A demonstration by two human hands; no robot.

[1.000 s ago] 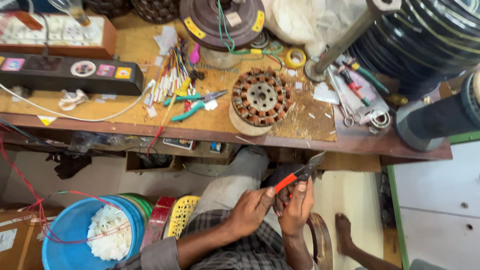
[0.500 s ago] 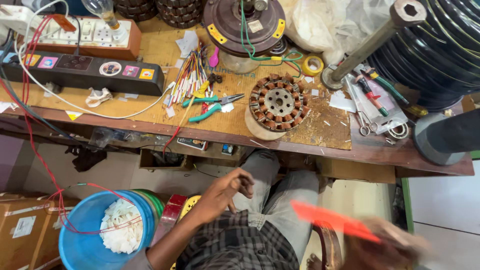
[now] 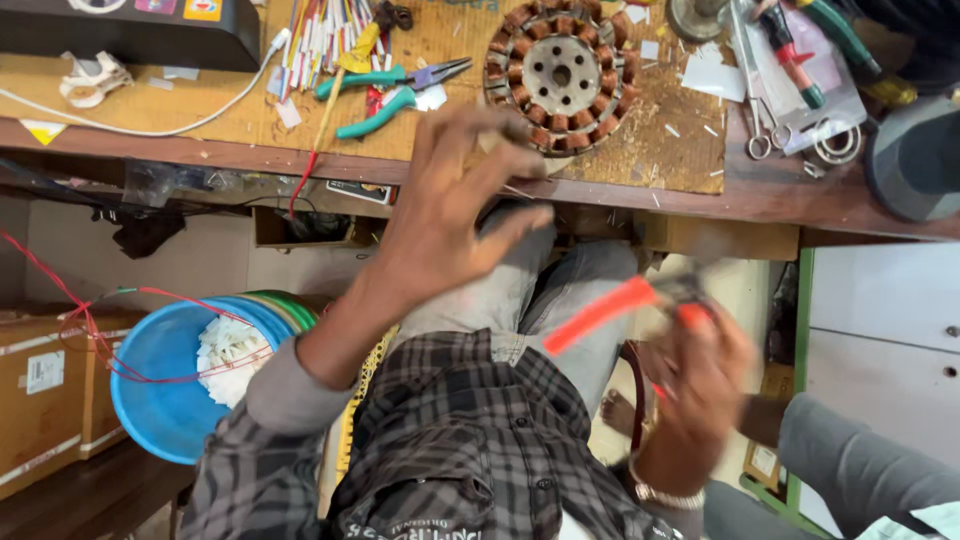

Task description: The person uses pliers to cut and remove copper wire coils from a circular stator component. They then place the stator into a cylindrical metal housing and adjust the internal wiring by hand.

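Pliers (image 3: 610,308) with red handles sit at the lower right of the frame, blurred, gripped in the right hand (image 3: 700,375), which is closed around one handle low beside the person's knee.

At the far left, cardboard boxes (image 3: 45,385) stand on the floor, and a red wire (image 3: 95,325) loops over them toward a blue bucket (image 3: 165,390) with white scraps in it. Above, at the upper left, a wooden workbench (image 3: 180,110) carries a white cable (image 3: 130,125), a bundle of thin coloured sticks (image 3: 315,35) and a pair of green-handled pliers (image 3: 385,90).

In the middle of the frame the left hand (image 3: 450,205) is raised with its fingers spread and loose, gripping nothing; its fingertips reach up to the bench edge, just below a round motor core (image 3: 560,75) wound with copper coils. Whether they touch it I cannot tell. The sleeve is grey plaid.

To the upper right lie scissors (image 3: 765,125), a steel ring (image 3: 835,145) and a dark cylinder (image 3: 915,160). White cabinet doors (image 3: 885,300) fill the right edge, with another person's grey trouser leg (image 3: 860,465) at the lower right.
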